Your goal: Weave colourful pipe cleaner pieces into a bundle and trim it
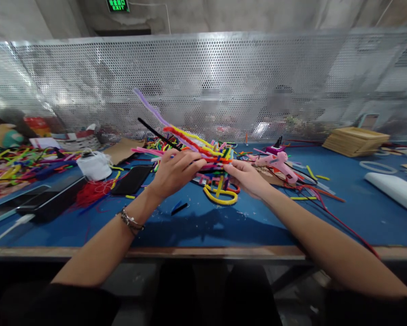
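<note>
The bundle of pipe cleaners (193,142) is held above the tabletop (257,222), between both hands. Its long axis runs from the gathered end at about 4 o'clock up to the loose purple, black and red tips fanning out at 10 o'clock. The left hand (176,171) is curled shut around the bundle's middle from below. The right hand (246,177) lies at 3 o'clock of it, fingers nearly closed, pinching the gathered end. A yellow loop (220,197) lies on the tabletop just beneath, at 6 o'clock. A pink glue gun (278,162) rests near the right hand, at 2 o'clock.
</note>
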### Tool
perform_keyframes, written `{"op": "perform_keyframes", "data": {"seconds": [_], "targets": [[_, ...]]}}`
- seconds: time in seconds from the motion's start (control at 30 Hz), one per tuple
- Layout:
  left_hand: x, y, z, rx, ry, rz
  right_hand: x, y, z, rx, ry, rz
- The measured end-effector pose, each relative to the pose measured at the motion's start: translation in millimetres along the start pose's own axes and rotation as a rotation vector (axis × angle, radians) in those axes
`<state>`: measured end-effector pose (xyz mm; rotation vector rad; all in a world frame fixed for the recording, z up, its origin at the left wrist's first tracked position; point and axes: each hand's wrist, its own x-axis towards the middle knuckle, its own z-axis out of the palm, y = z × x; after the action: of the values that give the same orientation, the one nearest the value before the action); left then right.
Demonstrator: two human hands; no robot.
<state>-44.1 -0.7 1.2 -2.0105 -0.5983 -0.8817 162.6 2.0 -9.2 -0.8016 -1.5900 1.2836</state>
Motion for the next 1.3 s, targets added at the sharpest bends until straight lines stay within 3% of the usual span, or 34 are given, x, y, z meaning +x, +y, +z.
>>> {"op": "perform_keyframes", "data": {"seconds": [0.2, 0.37, 0.5, 0.63, 0.83, 1.0, 1.2, 1.3], "targets": [[0, -4, 5, -0.079, -0.112, -0.324, 3, 6, -3, 0.054, 0.092, 0.01], [-2, -7, 10, -0.361, -0.309, -0.326, 1, 8, 1, 0.06, 0.084, 0.001], [-5, -6, 11, -0.619, -0.27, -0.319, 0, 8, 4, 0.05, 0.063, -0.023], [-6, -3, 10, -0.695, -0.199, -0.413, 0, 8, 5, 0.048, 0.041, -0.048], [-4, 3, 11, -0.587, -0.186, -0.713, 1, 7, 8, 0.019, 0.012, -0.073], [-2, -1, 13, -0.337, -0.124, -0.66, -1, 9, 8, -0.048, -0.05, -0.058], [-2, 7, 20, -0.648, -0.438, -0.751, 1, 14, 4, -0.242, -0.042, -0.08], [-1, 11, 21, -0.561, -0.455, -0.816, 0, 15, 7, -0.355, 0.024, -0.136]]}}
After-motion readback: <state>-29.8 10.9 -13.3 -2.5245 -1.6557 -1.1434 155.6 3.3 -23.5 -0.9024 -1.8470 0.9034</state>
